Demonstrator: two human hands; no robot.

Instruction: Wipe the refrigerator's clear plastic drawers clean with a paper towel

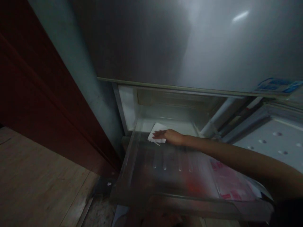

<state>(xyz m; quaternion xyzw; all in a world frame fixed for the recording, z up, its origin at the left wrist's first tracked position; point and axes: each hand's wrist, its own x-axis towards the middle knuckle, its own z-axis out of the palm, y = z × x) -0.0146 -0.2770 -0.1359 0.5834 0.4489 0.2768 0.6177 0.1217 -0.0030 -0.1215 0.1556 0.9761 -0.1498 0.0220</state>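
Note:
My right hand (171, 136) reaches in from the right and presses a white cloth or paper (155, 132) flat, fingers spread over it. It rests at the back part of a pulled-out clear drawer (134, 160) of a fridge compartment (165, 110). Pink and white packages (233, 186) lie in the drawer's right side. My left hand cannot be made out; something dim and blurred shows beneath the drawer front at the bottom edge.
Above is a closed grey fridge door (142, 41). The lower door (276, 138) stands open at the right. A dark red door frame (47, 88) and a pale wall (78, 66) are at the left, over a tan floor (40, 176).

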